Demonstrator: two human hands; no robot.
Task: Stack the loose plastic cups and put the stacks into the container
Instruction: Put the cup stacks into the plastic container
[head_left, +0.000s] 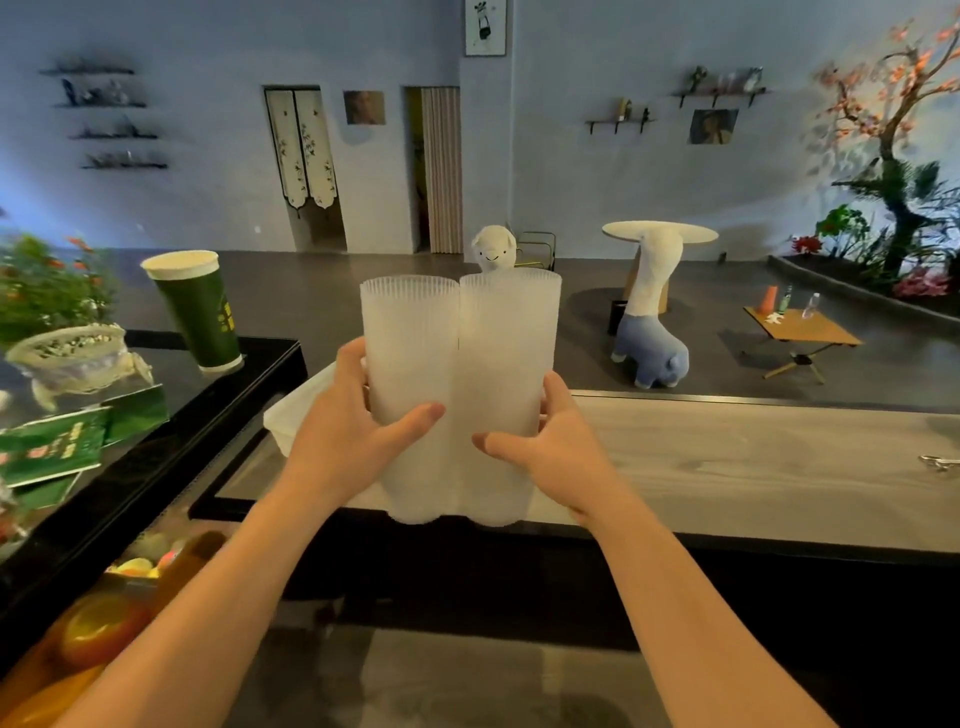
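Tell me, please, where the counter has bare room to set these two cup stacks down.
The wooden counter is bare between the right hand and the scissors at its far right edge. The left is crowded: the white container sits behind the left hand, and the black counter holds a green cup, basket and green cartons.

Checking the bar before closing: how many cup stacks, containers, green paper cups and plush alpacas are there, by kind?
Translucent cup stacks: 2, left stack in the left hand, right stack in the right hand
White container: 1
Green paper cup: 1
Plush alpacas: 2, white and blue-bodied
Total: 6
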